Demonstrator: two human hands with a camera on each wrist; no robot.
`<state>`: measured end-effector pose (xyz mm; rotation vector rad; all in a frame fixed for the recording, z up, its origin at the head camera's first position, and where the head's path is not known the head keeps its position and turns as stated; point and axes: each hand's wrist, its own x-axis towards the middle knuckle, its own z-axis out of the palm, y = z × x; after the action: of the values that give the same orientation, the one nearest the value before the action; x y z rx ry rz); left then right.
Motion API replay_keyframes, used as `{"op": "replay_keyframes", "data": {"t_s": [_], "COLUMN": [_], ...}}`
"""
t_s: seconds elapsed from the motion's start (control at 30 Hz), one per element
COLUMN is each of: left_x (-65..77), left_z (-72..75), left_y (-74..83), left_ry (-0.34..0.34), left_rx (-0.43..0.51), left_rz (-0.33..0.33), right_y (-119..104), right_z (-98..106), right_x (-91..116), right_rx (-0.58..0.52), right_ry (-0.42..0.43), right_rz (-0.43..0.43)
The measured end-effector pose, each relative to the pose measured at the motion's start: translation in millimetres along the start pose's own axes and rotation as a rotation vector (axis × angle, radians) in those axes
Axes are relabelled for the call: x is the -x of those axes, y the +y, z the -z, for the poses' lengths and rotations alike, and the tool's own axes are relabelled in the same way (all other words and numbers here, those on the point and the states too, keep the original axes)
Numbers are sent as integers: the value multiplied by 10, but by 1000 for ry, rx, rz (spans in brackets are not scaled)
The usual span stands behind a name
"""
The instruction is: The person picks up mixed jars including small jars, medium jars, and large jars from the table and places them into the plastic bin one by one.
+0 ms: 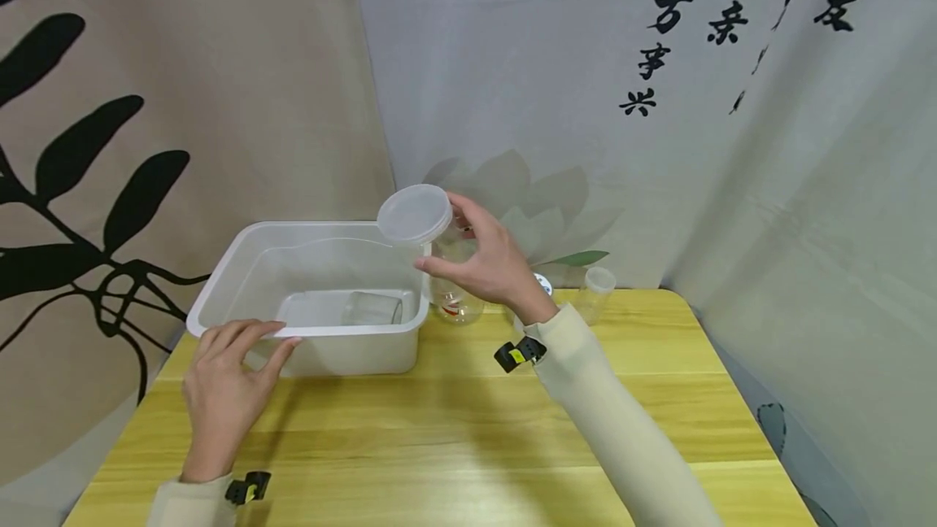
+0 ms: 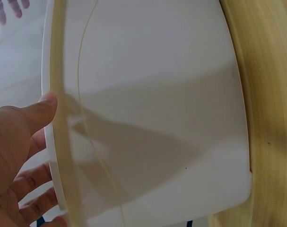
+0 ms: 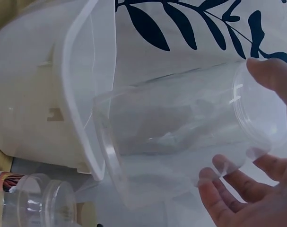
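My right hand (image 1: 486, 254) holds a clear plastic jar (image 3: 176, 127) near its top, thumb on one side and fingers on the other. The jar's frosted white lid (image 1: 415, 215) tilts toward the head camera above the right rim of a white plastic bin (image 1: 381, 352). My left hand (image 1: 228, 385) pinches the bin's front rim, with the thumb outside in the left wrist view (image 2: 39, 111). Inside the bin lies a clear container (image 1: 372, 308) on its side. A clear jar with a red label (image 3: 32, 198) stands on the table beside the bin, partly hidden behind my right hand in the head view.
Behind my right wrist stand a small clear jar (image 1: 597, 293) and a partly hidden container with a white top (image 1: 543, 283). The wooden table (image 1: 410, 446) ends against a cloth backdrop (image 1: 527, 63) printed with leaves and writing.
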<state>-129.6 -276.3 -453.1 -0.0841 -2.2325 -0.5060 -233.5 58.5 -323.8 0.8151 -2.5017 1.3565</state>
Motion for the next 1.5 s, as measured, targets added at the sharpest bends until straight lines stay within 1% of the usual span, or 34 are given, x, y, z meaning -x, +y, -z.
{"op": "replay_keyframes", "data": {"t_s": [0.2,0.5,0.73,0.9,1.1,1.3,1.5], "left_x": [-27,-82,-86,-74,-74,-75,-78], "left_z": [-33,-68,-70,-84,-81,-71,-66], "left_y": [-28,-94,-85,-80,-72,-60,-58], "left_ry": [-11,-6,-13,-18,-18,-10,-1], "left_rx": [-1,9,4,2,4,7,5], "left_rz": [-1,-17,1,7,11,5,-19], "right_y": [-93,-204,-256,-270,-257,-221,-227], "right_z": [-56,-181,-300,-401,-506,-563,-534], "right_x": [-126,-346,-456,-510,-554,-548,-515], "right_rx": [44,76,139,172,242,275,261], "right_ry": [-76,-163,-253,-308,-367,-391,-389], "right_rz": [-28,8,-22,-30,-11,-2,-32]}}
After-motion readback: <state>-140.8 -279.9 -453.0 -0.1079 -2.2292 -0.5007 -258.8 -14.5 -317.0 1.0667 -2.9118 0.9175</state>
